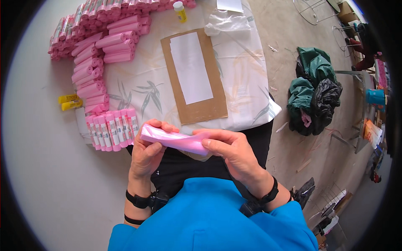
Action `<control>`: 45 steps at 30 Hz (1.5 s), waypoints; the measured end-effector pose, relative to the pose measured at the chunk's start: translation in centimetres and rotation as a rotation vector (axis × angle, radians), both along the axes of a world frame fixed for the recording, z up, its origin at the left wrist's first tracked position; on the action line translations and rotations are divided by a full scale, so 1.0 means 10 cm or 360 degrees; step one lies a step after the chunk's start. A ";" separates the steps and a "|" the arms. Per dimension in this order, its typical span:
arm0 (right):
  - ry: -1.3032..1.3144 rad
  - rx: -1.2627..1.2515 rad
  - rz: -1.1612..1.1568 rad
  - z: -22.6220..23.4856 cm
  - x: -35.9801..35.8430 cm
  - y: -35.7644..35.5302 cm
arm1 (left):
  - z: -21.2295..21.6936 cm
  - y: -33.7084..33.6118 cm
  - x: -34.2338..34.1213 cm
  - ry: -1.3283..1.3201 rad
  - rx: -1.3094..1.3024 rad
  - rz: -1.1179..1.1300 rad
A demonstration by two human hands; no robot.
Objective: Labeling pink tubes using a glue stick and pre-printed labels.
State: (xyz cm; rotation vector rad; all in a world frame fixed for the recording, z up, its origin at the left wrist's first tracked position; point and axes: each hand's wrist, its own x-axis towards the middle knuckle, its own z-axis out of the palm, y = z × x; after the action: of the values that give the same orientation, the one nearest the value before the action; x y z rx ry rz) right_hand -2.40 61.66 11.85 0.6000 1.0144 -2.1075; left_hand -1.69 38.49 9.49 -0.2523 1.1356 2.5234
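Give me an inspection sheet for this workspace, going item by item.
Surface: leaf-print cloth on a pale floor.
Job's things: flat pink roll held at both ends.
Clutter: stacked pink rolls, cardboard with white sheet, yellow bottle, yellow tubes.
Grippers: left hand and right hand, fingers closed on the roll.
Cables: nothing seen.
Surroundings: green and black bags, wire frames.

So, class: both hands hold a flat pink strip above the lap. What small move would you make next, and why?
Probably roll the pink strip tighter from one end. It lies flat and slightly bent between the left hand and the right hand, while the pink rolls lined up on the cloth are all wound and labelled. This is a judgement, not a certainty.
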 end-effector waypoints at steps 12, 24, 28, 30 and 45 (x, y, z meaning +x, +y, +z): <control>0.0485 0.0290 -0.0217 -0.07 0.04 -0.05 | -0.03 0.06 0.01 -0.0098 -0.0021 0.0074; 0.0953 0.0894 -0.0095 -0.67 -0.40 -0.04 | -0.49 0.33 -0.26 -0.0311 -0.0588 0.0404; 0.0946 0.1215 0.0086 -0.97 -0.69 0.01 | -0.62 0.43 -0.49 -0.0316 -0.0866 0.0460; 0.0891 0.1211 0.0155 -0.97 -0.78 0.02 | -0.66 0.47 -0.55 -0.0392 -0.1005 0.0447; 0.1304 0.1723 0.0410 -1.07 -1.06 0.04 | -0.81 0.54 -0.75 0.0136 -0.2481 0.0247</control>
State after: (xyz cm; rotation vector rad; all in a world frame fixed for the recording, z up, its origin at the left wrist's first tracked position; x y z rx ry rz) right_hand -12.97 62.09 1.13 0.0052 2.5671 -1.4083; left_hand -9.21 43.90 1.36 -0.5812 2.8891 1.1598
